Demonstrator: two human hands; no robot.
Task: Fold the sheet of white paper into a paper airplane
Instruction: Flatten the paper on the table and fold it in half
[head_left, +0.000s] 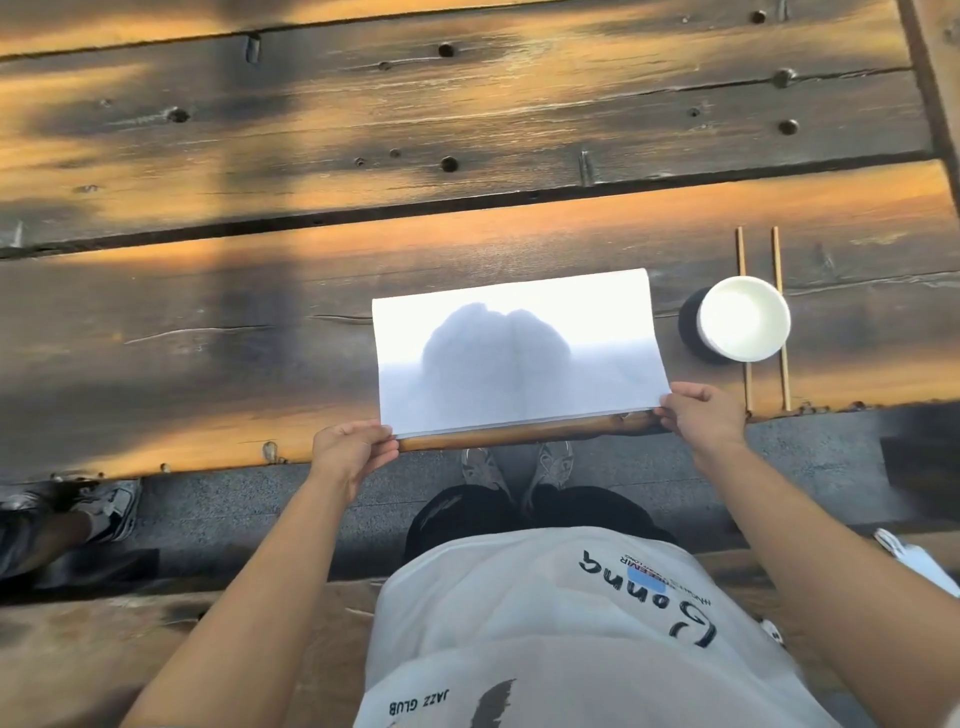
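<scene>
The white T-shirt (545, 623) reads "JAZZ CLUB", upside down

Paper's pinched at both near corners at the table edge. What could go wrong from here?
1. The white paper sits at the near edge of the wooden table, held only at its corners by the left hand and right hand; it could slip off.
2. The planks look rough and gapped, so creases may come out uneven.
3. The white bowl and chopsticks lie just right of the sheet; a sweeping fold might knock them.
</scene>
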